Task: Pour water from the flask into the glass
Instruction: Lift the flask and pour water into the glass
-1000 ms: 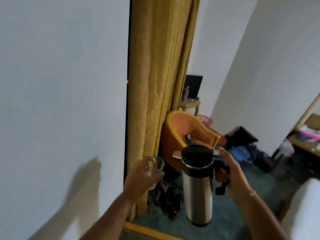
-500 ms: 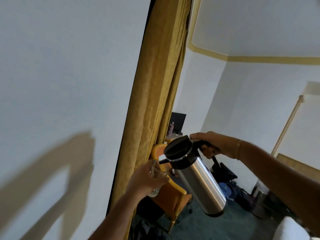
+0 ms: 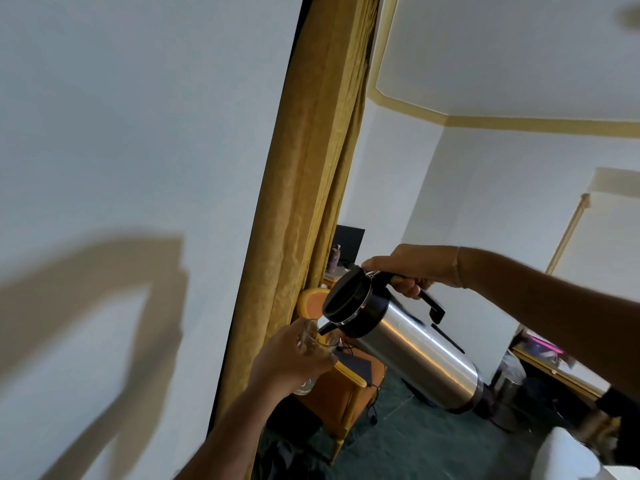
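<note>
Here, in mid-air, the left hand [image 3: 289, 360] wraps around a clear glass [image 3: 313, 344], held upright. The right hand [image 3: 415, 268] grips the black handle of a steel flask [image 3: 412, 355], tilted steeply, its black spout just over the glass rim. Whether water is flowing cannot be told. Behind stand an orange chair [image 3: 341, 386], a yellow curtain [image 3: 304, 188] and white walls [image 3: 121, 150].
</note>
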Available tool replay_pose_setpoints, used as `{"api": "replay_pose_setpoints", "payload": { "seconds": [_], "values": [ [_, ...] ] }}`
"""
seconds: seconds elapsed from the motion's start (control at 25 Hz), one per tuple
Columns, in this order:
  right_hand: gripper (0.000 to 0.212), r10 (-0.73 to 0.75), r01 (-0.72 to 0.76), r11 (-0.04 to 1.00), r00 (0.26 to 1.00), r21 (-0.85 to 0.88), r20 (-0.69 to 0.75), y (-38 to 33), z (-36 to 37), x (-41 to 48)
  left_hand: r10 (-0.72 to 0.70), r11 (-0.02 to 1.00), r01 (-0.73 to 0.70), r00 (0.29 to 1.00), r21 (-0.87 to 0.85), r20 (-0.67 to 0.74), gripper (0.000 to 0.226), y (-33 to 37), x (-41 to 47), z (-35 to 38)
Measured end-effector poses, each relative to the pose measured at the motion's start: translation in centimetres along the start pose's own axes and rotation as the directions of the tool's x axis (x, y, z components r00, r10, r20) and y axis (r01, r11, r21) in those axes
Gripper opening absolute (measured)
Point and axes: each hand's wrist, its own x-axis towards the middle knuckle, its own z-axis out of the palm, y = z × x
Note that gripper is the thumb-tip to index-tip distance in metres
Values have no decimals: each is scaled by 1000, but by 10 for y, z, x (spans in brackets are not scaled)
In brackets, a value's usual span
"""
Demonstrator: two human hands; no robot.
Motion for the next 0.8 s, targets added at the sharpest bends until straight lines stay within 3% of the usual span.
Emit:
{"api": "replay_pose_setpoints", "payload": {
  "seconds": [0.48,0.8],
  "values": [
    [65,50,-60,919,998,-389,-35,-46,-20,-9,48,999,-48,999,3,-10,49,11,9,14],
    [69,56,-100,849,994,-519,-99,-62,-31,-3,69,997,-68,997,25,-42,44,23,22,15]
  ]
}}
